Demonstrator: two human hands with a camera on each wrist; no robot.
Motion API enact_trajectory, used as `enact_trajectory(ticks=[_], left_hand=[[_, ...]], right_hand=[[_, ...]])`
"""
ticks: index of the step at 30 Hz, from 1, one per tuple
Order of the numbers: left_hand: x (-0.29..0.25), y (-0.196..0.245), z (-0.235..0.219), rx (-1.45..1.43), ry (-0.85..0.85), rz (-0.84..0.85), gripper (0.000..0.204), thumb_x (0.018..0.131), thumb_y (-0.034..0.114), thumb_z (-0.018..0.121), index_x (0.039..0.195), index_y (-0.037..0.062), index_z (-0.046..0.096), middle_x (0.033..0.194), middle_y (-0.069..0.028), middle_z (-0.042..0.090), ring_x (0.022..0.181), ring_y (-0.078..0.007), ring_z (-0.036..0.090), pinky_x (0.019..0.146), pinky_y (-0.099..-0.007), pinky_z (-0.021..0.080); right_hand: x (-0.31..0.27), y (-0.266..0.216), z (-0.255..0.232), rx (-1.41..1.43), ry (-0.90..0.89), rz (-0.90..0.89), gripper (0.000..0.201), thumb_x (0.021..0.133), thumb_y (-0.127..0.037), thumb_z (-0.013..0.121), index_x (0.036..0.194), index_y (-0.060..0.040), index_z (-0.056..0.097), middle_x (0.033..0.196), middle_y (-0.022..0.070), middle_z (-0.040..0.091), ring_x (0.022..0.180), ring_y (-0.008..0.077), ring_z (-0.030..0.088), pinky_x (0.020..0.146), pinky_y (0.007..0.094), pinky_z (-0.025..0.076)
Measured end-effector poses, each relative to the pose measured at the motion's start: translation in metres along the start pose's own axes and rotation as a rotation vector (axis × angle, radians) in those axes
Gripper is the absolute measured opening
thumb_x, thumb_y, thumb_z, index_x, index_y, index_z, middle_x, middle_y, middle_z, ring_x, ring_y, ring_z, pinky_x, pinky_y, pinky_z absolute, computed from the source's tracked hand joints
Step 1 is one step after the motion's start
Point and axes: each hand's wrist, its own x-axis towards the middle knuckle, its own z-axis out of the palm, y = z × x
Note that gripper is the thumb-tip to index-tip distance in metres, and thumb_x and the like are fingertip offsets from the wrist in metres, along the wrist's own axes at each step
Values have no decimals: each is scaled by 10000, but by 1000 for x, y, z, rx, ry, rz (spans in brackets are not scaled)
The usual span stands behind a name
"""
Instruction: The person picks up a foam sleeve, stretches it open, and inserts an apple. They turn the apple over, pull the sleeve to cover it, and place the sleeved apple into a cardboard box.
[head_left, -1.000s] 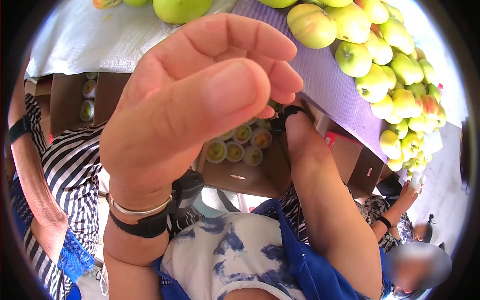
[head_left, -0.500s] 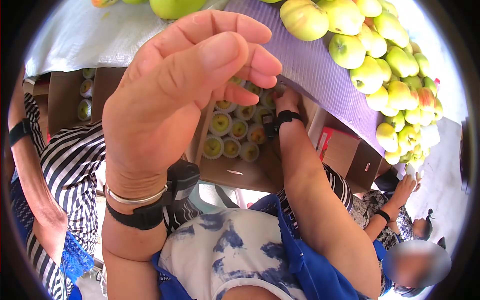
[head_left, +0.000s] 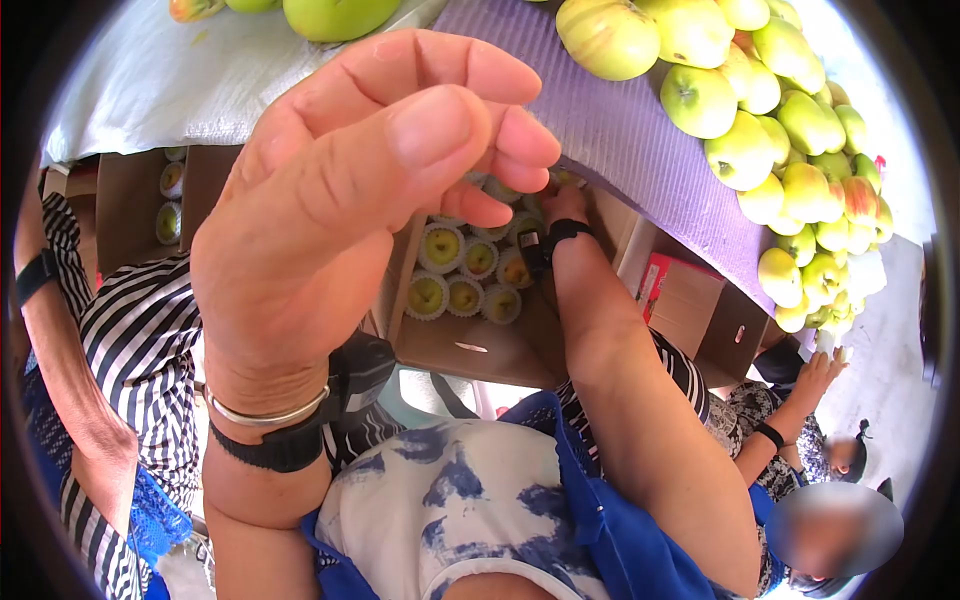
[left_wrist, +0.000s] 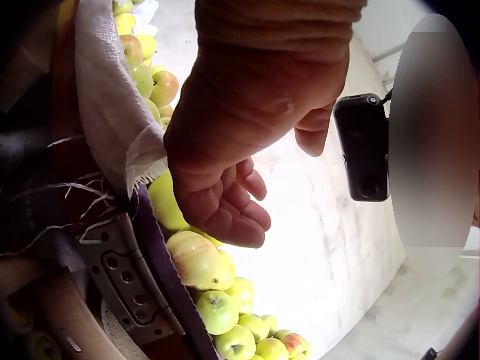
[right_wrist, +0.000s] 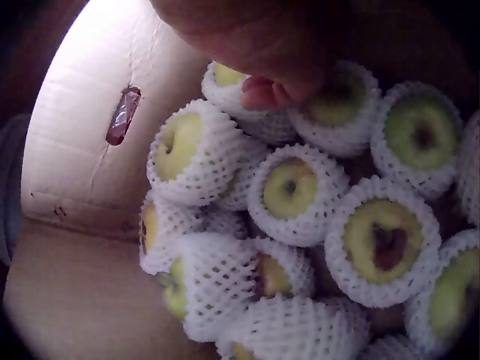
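Note:
My left hand [head_left: 310,200] is raised close to the head camera, its fingers loosely bent with nothing in them. The left wrist view has that hand [left_wrist: 240,150] above the heaped apples [left_wrist: 217,311] on the counter. Lower down, my right hand [head_left: 567,203] reaches into a cardboard box [head_left: 470,355] of apples in white foam nets [head_left: 427,294]. In the right wrist view, bent fingertips [right_wrist: 259,96] overlap a netted apple [right_wrist: 223,81] near the box wall. I cannot tell whether the right hand grips it, as the palm side is hidden.
Loose green and reddish apples [head_left: 790,190] lie piled along the purple-covered counter [head_left: 610,150] above the box. Another box of netted apples [head_left: 125,215] stands at left. One person in striped clothes [head_left: 140,320] is at left; another person's hands [head_left: 822,370] are at the lower right.
My right hand has come into fuller view at the box's far side as my left hand shifted left and stopped covering it. More of the netted apples show now.

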Motion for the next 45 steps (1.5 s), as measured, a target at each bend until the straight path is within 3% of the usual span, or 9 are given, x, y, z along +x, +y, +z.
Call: enact_trajectory(ticks=[18,24,29,34,38,41,42,44,45], left_hand=[[1,-4,2,16,-1,4,683,814,470,545,1185,-87,408,1043,-199,560,957,-250,583,793,-303,483],[2,-5,20,-123,128,-22,595,782,420,627,1078,-75,480,965,-166,606,892,-232,617,746,-290,516],[8,-3,30,-256,115,-18,354,889,306,487,1050,-7,520,949,-129,612,896,-227,605,768,-321,498],[15,-2,34,-262,172,-5,304,909,315,451,1008,43,544,924,-92,622,869,-219,604,746,-330,479],[21,-8,32,-296,225,-19,270,905,309,458,959,62,552,893,-82,626,838,-216,601,735,-335,471],[24,-12,30,-354,234,-25,242,899,298,467,926,72,551,886,-78,625,818,-213,598,729,-331,467],[26,-14,29,-381,229,-36,237,899,295,467,924,74,550,883,-78,625,814,-212,597,730,-331,466],[29,-17,27,-437,225,-62,228,899,289,467,919,78,549,877,-78,625,807,-211,596,730,-329,465],[29,-16,27,-439,222,-72,222,898,284,468,913,78,548,866,-75,624,805,-208,594,733,-328,464]], right_hand=[[-4,5,13,-38,-23,40,383,820,-300,577,1099,-39,546,976,89,604,880,183,592,667,316,494],[0,-4,10,-77,-120,87,374,831,-308,566,1092,-41,551,961,84,610,863,175,598,647,314,499],[-11,-29,-15,-139,-357,146,368,839,-314,557,1087,-42,556,948,79,614,848,167,603,631,312,503],[-40,-85,-77,-172,-938,131,363,848,-321,547,1081,-43,560,935,74,619,834,160,608,614,311,507],[-66,-153,-162,-31,-1321,-39,360,855,-326,540,1077,-44,564,925,71,622,822,154,612,601,309,510],[-70,-205,-245,131,-1393,-218,315,856,-260,549,1068,-28,568,884,52,628,790,142,622,599,257,513],[-67,-218,-274,205,-1364,-192,293,864,-253,522,1052,-36,580,872,61,629,799,143,621,594,269,514],[-43,-227,-314,350,-1238,-183,264,869,-231,515,1026,-34,593,858,56,627,760,145,623,576,257,509],[-31,-235,-331,309,-1068,-226,234,856,-191,522,1012,-34,598,849,60,626,734,146,624,565,249,507]])
